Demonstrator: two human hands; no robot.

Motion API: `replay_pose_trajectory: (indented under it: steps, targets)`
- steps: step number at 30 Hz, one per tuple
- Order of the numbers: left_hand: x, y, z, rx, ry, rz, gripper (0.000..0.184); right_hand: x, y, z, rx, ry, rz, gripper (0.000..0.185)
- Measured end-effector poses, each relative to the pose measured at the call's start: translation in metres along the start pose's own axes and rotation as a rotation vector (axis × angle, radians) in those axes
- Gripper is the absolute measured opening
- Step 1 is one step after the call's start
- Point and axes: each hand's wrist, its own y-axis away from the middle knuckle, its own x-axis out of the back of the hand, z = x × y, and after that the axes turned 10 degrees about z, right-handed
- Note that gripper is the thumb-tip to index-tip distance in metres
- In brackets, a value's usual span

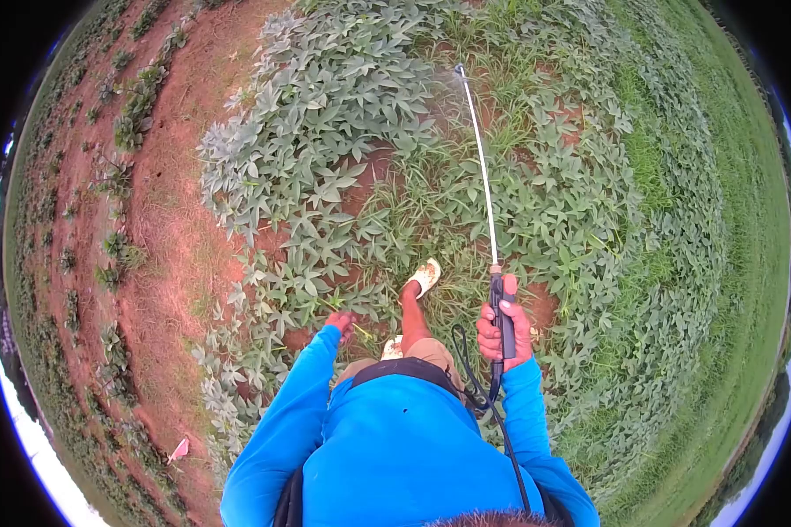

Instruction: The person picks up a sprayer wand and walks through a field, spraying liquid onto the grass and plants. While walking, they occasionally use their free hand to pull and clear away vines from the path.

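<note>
My right hand (pixel 506 332) is wrapped around the black handle of a sprayer wand (pixel 483 167), with the thumb on top. The wand's long pale tube points away from me, and a faint mist shows around its nozzle (pixel 460 69) over leaves and grass. From the handle a black hose (pixel 507 439) runs back past my right side. My left hand (pixel 342 326) hangs low beside my left hip, above the leafy plants (pixel 312 281). Its fingers look loosely bent and apart, with nothing visible in them.
Tall grass (pixel 422 189) grows among the plants around my feet, which wear pale shoes (pixel 426 277). Reddish bare soil (pixel 180 263) with rows of small plants lies to the left. Dense green growth (pixel 677 263) covers the right. A pink scrap (pixel 178 450) lies at lower left.
</note>
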Motion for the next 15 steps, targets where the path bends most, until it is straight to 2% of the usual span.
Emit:
replay_pose_trajectory:
  steps: [1, 4, 5, 7, 10, 13, 15]
  targets:
    - [0.001, 0.008, 0.021, -0.036, -0.022, 0.030, 0.027, -0.004, -0.002, -0.009, 0.062, 0.048, 0.104, 0.032]
    - [0.006, -0.016, 0.064, -0.082, -0.007, -0.017, 0.028, -0.005, -0.010, -0.045, 0.122, 0.039, 0.222, 0.031]
    - [0.004, -0.021, 0.078, -0.078, -0.037, -0.009, 0.028, -0.002, -0.014, -0.056, 0.149, 0.043, 0.303, 0.031]
    - [-0.002, -0.026, 0.115, 0.001, -0.005, 0.023, 0.030, -0.001, -0.023, -0.079, 0.176, 0.022, 0.327, 0.030]
    - [-0.003, -0.025, 0.165, -0.142, -0.033, -0.002, 0.032, 0.001, -0.048, -0.113, 0.432, 0.145, 0.592, 0.029]
    - [-0.007, -0.034, 0.201, -0.078, -0.108, 0.062, 0.034, -0.001, -0.076, -0.161, 0.533, 0.179, 0.638, 0.029]
    - [-0.002, -0.037, 0.209, -0.117, -0.112, 0.026, 0.035, 0.009, -0.095, -0.194, 0.492, 0.151, 0.572, 0.030]
